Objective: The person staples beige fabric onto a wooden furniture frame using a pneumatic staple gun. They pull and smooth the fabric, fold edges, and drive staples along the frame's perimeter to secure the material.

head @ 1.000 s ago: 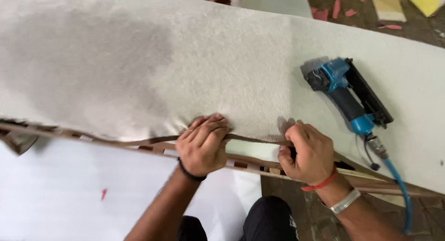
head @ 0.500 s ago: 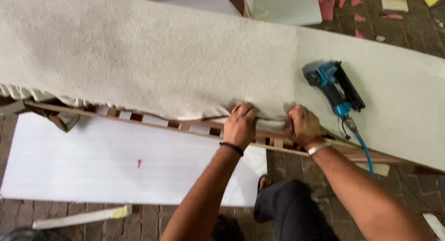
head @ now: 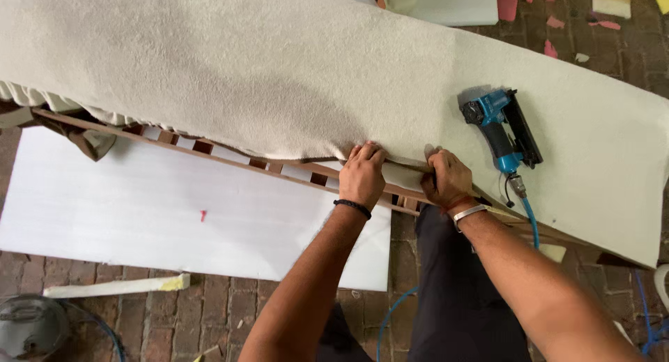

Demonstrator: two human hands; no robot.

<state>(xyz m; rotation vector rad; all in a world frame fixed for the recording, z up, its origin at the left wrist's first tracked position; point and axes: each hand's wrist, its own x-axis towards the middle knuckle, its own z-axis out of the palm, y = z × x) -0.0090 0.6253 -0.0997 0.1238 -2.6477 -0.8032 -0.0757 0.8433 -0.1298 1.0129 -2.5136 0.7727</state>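
The left hand (head: 362, 174) and right hand (head: 446, 179) both pinch the lower edge of the beige upholstery fabric (head: 279, 76), pulled down over a wooden frame (head: 230, 158); the fingertips are tucked under the fold, hidden. The fabric covers most of the frame, its right end cut off. A blue pneumatic stapler (head: 500, 128) lies on the fabric just right of the right hand, its hose (head: 531, 222) partly hidden behind the arm.

open fabric (head: 265, 76) leftward, blue nail gun (head: 503, 128) blocking right
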